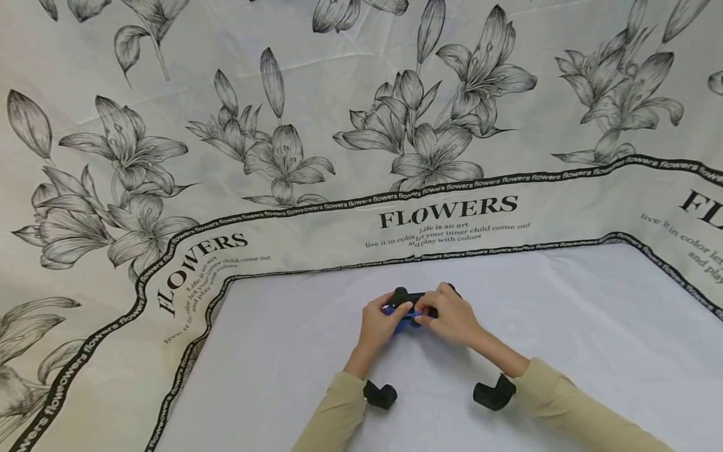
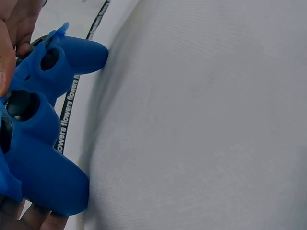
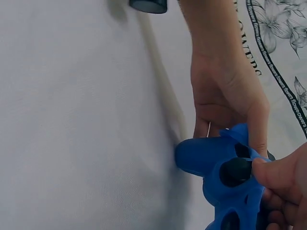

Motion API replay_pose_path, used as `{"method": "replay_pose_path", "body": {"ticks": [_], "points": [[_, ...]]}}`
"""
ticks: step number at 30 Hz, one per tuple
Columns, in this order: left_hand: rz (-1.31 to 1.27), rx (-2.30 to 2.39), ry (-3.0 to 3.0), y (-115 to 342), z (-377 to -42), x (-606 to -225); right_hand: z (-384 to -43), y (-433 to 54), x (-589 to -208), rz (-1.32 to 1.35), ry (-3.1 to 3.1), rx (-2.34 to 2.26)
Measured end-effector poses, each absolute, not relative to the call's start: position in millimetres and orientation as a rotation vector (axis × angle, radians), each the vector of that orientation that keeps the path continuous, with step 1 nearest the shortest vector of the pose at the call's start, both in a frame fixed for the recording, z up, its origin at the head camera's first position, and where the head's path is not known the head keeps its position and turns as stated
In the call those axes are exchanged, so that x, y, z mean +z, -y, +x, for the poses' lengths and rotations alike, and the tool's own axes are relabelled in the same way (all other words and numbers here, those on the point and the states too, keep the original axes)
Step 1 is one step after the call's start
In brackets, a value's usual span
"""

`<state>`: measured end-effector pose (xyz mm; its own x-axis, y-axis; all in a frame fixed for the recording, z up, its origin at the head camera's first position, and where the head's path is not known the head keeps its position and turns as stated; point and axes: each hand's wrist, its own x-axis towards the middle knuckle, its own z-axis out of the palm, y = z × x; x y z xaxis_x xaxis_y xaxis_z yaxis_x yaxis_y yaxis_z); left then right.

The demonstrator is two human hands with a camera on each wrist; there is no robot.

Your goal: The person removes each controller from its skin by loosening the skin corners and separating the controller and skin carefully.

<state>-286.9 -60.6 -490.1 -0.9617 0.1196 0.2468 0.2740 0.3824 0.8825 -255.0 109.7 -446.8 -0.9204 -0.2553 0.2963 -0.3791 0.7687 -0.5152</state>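
Note:
A black game controller [image 1: 400, 296] with a blue silicone cover [image 1: 404, 321] partly over it is held just above the white table. In the left wrist view the blue cover [image 2: 53, 179] wraps both grips, with its edges loose and folded near the buttons. My left hand [image 1: 377, 321] grips one end, thumb on the face and fingers behind. My right hand [image 1: 450, 314] pinches the cover near the middle. The right wrist view shows a thumb [image 3: 276, 170] beside a black thumbstick [image 3: 236, 171]. Parts of both hands' fingers are hidden behind the controller.
White cloth [image 1: 271, 351] covers the table. A flower-printed curtain [image 1: 316, 245] with black lettered borders stands behind and at the sides. Black wrist cameras [image 1: 381, 395] stick out inward from both sleeves.

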Motion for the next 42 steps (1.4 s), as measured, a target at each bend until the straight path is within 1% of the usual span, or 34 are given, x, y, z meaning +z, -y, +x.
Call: {"method": "replay_pose_path", "body": {"ticks": [12,28,42], "points": [[-0.358,-1.650,2.499,62.2,-286.4,-490.7,-250.6,-115.5,-446.0,0.683,2.722,0.822],[-0.298,-1.671,2.482,62.3,-287.9,-488.3,-249.6,-109.1,-450.3,0.733,2.673,0.643],[-0.298,-1.715,2.482,60.8,-287.8,-492.1,-240.9,-111.1,-453.0,0.777,2.557,0.452]]}}
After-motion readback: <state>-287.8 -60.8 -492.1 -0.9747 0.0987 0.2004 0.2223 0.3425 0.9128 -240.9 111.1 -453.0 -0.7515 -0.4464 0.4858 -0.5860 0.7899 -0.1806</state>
